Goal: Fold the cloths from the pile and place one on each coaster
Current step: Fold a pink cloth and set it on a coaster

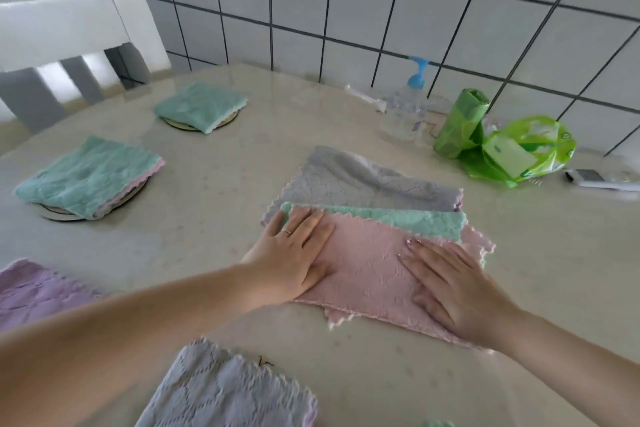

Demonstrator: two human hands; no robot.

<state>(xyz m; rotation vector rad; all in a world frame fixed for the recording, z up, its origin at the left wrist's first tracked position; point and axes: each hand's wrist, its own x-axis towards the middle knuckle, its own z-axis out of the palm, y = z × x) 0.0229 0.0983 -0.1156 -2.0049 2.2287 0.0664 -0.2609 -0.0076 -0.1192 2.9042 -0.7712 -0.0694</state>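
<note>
Both hands lie flat with straight fingers, gripping nothing: the left hand [294, 253] and right hand [457, 288] press the half-folded pink cloth [367, 263], which lies on the grey cloth [363, 180] mid-desk [214, 218]. Best to smooth outward, align the scalloped edges, then fold again. The plush cloth looks soft, likely to crease.

We see both hands flat on a pink cloth [374, 270] folded over a grey cloth [367, 180] mid-bench: left hand [294, 253] at its 9 o'clock edge, right hand [453, 284] toward 4 o'clock. At 10 o'clock, two green folded cloths [93, 177] [201, 106] cover coasters on the bench [214, 218].
</note>
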